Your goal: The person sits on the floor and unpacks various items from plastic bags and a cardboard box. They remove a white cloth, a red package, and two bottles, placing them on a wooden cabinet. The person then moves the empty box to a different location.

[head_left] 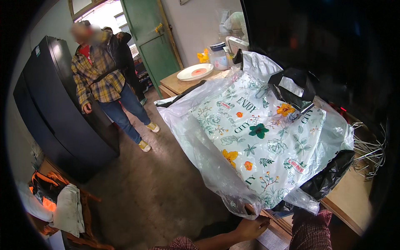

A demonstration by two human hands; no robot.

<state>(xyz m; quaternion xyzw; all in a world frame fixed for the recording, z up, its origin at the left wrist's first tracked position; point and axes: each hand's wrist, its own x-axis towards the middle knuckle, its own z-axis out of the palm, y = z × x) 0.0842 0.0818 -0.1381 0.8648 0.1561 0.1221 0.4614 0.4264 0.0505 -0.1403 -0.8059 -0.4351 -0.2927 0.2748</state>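
A large white plastic bag point(265, 137) printed with flowers and lettering lies spread over a wooden cabinet, its clear and black plastic edges hanging over the front. My left hand point(252, 227) is at the cabinet's front edge, just below the hanging clear plastic; its fingers are curled, and what they hold, if anything, is hidden. From the bottom right my right sleeve point(309, 229), in dark red check, reaches up under the near edge of the bag, which hides my right hand. A black plastic piece point(293, 87) rests on the bag's far side.
A white plate point(195, 72) with a pink disc and a lidded plastic jar point(218, 56) stand behind the bag. Metal wires point(370, 151) lie at the right. Two people stand by the green door point(153, 40), beside a dark refrigerator point(62, 109). A chair with cloth point(70, 206) is lower left.
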